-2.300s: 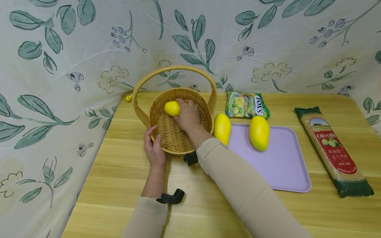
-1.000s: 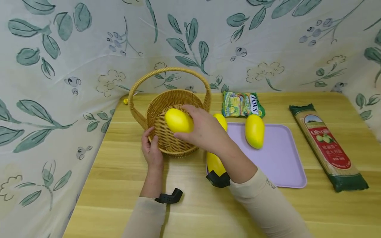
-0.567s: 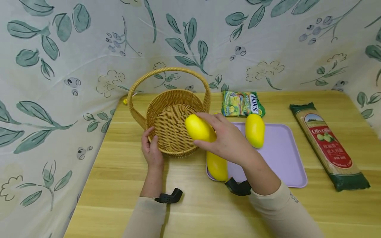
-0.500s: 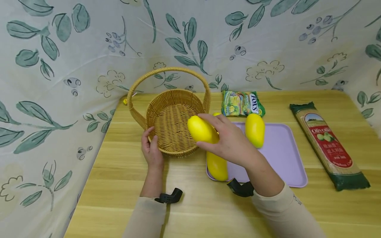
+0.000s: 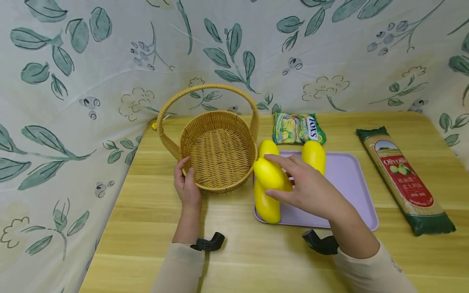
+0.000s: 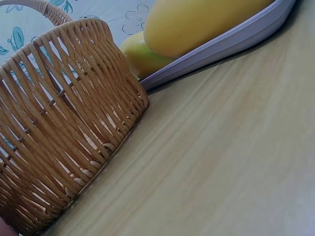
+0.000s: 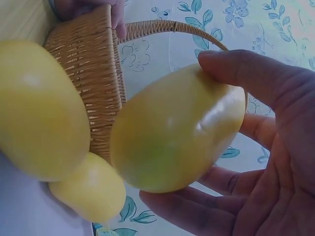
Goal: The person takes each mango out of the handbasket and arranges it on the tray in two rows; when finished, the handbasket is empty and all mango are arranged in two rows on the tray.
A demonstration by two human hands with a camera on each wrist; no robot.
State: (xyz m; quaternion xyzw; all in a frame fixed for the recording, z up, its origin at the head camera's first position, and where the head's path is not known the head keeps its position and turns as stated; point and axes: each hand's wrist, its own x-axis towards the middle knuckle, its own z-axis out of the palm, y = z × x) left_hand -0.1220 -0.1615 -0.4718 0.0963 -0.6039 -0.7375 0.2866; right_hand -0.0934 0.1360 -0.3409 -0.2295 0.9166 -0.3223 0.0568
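Note:
My right hand (image 5: 311,189) grips a yellow mango (image 5: 270,173), thumb on one side and fingers on the other, over the left part of a lilac tray (image 5: 349,185). The right wrist view shows the held mango (image 7: 172,132) with a greenish patch. Below it one mango (image 5: 266,209) lies along the tray's left edge; another mango (image 5: 268,146) is at the back left corner. A third mango (image 5: 316,154) lies farther right, partly behind my hand. My left hand (image 5: 188,185) holds the near left rim of a wicker basket (image 5: 216,154), which has nothing in it.
A green FOX'S candy bag (image 5: 298,129) lies behind the tray. To the right is a long pack of Olivoilà pasta (image 5: 404,179). The basket's tall handle (image 5: 210,86) arches above it. A floral cloth (image 5: 139,53) hangs at the table's back edge.
My right hand has lifted the mango out of the basket and carried it rightward and nearer, over the tray. My left hand has stayed at the basket's rim.

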